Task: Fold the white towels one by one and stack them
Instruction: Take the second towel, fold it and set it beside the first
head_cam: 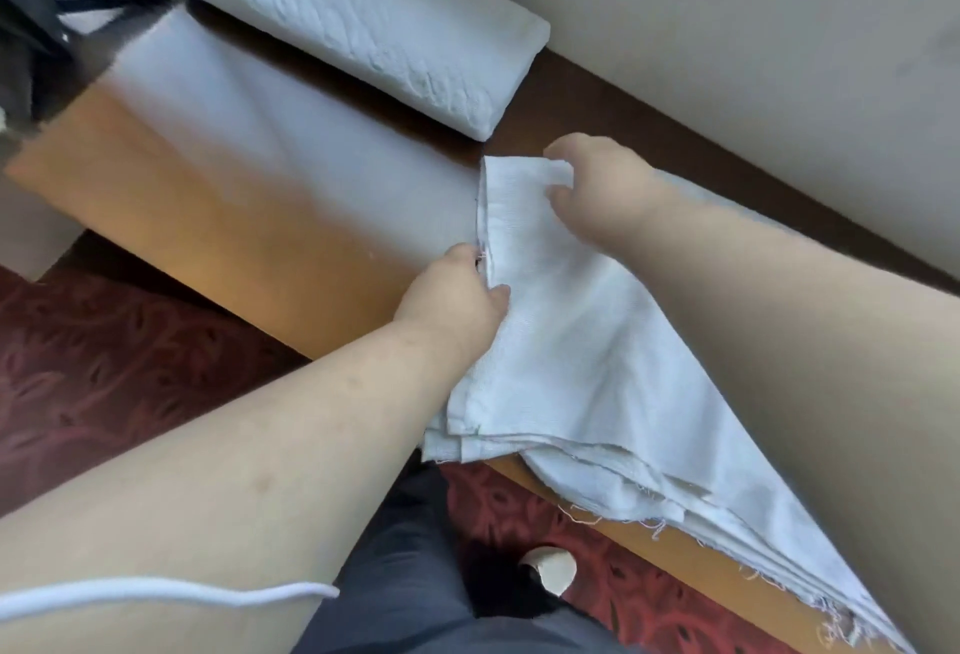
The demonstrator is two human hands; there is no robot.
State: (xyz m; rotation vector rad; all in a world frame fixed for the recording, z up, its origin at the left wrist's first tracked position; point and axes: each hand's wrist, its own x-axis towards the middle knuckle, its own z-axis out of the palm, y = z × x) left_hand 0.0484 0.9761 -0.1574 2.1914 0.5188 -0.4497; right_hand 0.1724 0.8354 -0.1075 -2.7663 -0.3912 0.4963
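A person's left hand (457, 294) and right hand (597, 185) each pinch the same edge of a white towel (561, 341), fingers closed on the cloth, at a wooden table (249, 227). The towel trails back from the fingers over a pile of towels (675, 497) at the table's near edge. Beyond the right fingertips, well apart, a folded stack (363, 19) sits against the wall (727, 29).

White towel (566, 341) at centre, frayed pale threads along its lower edge. White folded stack (353, 14) at upper left. Orange-brown wooden table (249, 248). Dark red carpet (93, 367) with leafy pattern, lower left. Dark grey trousers (400, 575) at bottom.
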